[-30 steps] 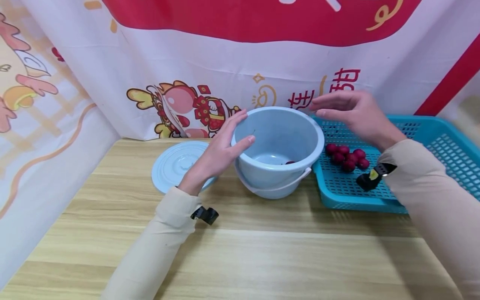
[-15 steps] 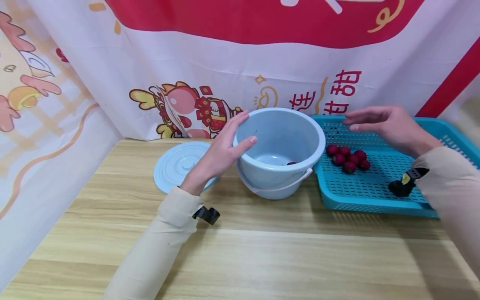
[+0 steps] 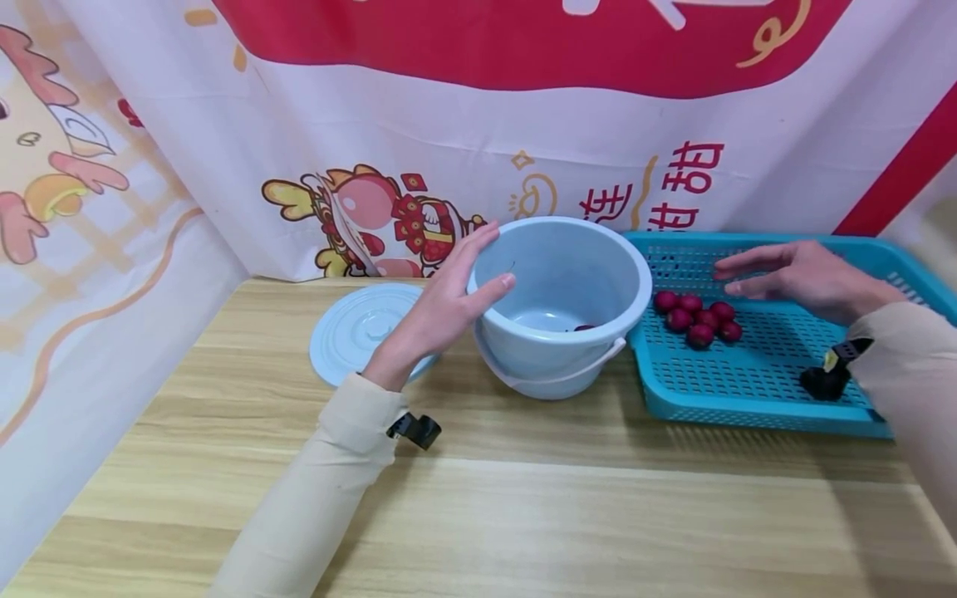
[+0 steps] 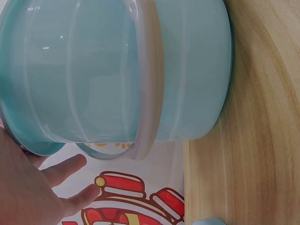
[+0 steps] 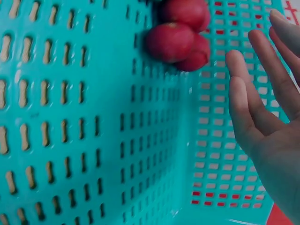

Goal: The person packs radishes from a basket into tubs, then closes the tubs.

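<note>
My left hand [image 3: 449, 303] rests on the left rim of a light blue bucket [image 3: 557, 357], with its thumb over the edge; its fingers are fairly straight. Inside the bucket a bit of something dark red [image 3: 584, 327] shows, mostly hidden by the near rim. Over the teal basket [image 3: 748, 411] hovers my right hand [image 3: 815, 278], fingers extended and nothing held. Just left of that hand, several small round dark-red things that look like radishes [image 3: 699, 335] lie clustered on the basket floor. The right wrist view shows some of these radishes [image 5: 171, 42] apart from the fingertips [image 5: 236, 61].
A round light blue lid [image 3: 359, 324] lies on the wooden table [image 3: 478, 523], left of the bucket and partly behind my left forearm. The bucket's pale handle [image 3: 553, 380] hangs down its front. A printed cloth [image 3: 419, 108] hangs close behind everything.
My right hand has moved right from beside the bucket's far rim and lowered over the basket. The left hand stays at the bucket rim.
</note>
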Action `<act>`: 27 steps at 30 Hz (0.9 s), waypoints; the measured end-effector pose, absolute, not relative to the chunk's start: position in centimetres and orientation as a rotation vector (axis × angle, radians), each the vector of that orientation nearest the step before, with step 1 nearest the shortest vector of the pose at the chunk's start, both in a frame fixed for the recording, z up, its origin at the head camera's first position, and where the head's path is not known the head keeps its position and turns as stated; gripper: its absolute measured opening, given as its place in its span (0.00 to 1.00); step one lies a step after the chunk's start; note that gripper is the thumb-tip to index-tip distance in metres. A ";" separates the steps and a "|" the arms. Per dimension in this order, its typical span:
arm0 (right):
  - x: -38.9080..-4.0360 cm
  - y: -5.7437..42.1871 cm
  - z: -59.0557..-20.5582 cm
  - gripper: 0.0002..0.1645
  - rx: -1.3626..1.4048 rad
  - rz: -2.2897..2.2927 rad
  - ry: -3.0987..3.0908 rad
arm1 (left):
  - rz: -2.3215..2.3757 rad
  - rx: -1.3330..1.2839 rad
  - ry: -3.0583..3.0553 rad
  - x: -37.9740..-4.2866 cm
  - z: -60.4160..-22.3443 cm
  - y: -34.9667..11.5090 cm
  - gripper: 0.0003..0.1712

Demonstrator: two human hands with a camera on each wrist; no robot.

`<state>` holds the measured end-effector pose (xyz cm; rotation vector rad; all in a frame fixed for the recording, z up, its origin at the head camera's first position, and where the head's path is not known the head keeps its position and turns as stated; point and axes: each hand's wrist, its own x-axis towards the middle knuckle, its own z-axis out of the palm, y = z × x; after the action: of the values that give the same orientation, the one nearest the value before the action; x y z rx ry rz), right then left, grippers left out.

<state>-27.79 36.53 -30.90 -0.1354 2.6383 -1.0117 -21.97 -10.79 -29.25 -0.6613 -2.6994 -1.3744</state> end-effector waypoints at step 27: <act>-28.5 37.8 -32.7 0.38 -0.112 -0.822 2.525 | -1.366 -0.647 -2.711 -21.9 -29.3 -10.8 0.45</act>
<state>-28.49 37.85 -32.68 -0.1119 2.5249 -0.8222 -21.90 -10.77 -29.34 -0.6471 -2.7114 -1.3658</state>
